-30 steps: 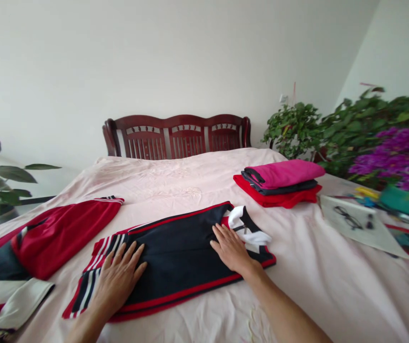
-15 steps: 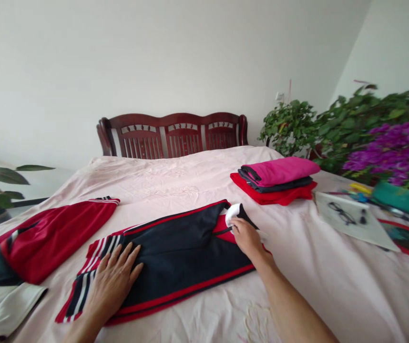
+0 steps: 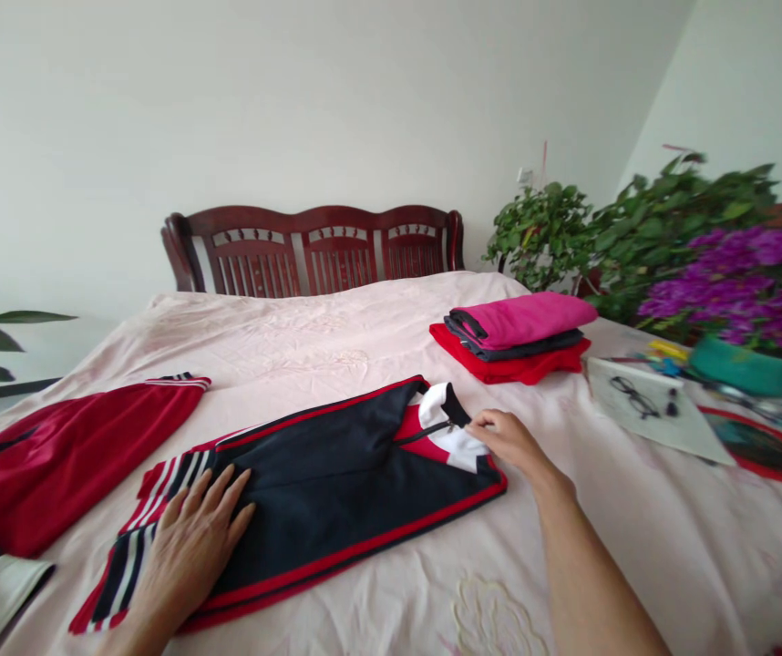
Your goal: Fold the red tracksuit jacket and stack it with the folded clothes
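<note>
Well, left hand flat, grip open, resting on navy track jacket, which lies folded at lower centre of pink-sheeted bed. Right hand curled, fingertips at white collar; cannot tell if pinching. Red jacket lower left; folded stack right of centre.

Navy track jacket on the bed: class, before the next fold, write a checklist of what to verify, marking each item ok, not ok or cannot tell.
1. Left hand flat on the navy track jacket: ok.
2. Right hand gripping the zip: cannot tell.
3. White collar lying smooth: not ok, it looks rumpled.
4. Striped sleeve flat on the pink bedsheet: ok.
5. Red garment apart from the jacket: ok.
</note>
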### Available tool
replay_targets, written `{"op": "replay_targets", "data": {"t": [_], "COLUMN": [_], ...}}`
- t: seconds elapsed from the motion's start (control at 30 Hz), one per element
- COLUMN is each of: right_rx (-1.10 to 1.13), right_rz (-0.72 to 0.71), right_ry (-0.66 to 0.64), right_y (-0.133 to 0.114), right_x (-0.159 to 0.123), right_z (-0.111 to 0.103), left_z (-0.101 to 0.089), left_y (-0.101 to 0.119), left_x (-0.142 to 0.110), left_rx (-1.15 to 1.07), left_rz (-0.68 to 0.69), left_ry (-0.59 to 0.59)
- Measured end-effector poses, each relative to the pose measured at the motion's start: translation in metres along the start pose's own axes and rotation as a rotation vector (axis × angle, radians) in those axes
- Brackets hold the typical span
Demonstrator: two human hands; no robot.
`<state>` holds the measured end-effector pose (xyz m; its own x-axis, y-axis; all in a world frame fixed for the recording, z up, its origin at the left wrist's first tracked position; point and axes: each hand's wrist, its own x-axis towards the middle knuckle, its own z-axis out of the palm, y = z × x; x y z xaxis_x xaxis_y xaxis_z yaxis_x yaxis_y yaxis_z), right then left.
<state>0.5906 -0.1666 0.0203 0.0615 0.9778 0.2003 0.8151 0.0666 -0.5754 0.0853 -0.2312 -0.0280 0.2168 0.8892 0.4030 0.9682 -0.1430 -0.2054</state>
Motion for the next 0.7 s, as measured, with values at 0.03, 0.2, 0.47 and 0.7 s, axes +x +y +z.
{"op": "replay_targets", "data": {"t": [0.03, 0.2, 0.47, 0.7], "right_rx": [0.026, -0.036, -0.279, -0.398], "right_rz": [-0.004, 0.091, 0.264, 0.161], "right_ry": [-0.025, -0.077, -0.107, 0.016], "right_y": [-0.001, -0.001, -0.01, -0.033], "right_x": [0.0, -0.001, -0.003, 0.005], "right_z": [0.001, 0.0, 0.001, 0.005], "left_z": [0.0, 0.001, 0.004, 0.003], "left_y": [0.0, -0.002, -0.002, 0.002], "left_x": [0.0, 0.0, -0.001, 0.001], "left_rx": [0.001, 0.014, 0.009, -0.026], "left_rz": [0.006, 0.017, 0.02, -0.011], "left_ry": [0.006, 0.006, 0.025, 0.038]}}
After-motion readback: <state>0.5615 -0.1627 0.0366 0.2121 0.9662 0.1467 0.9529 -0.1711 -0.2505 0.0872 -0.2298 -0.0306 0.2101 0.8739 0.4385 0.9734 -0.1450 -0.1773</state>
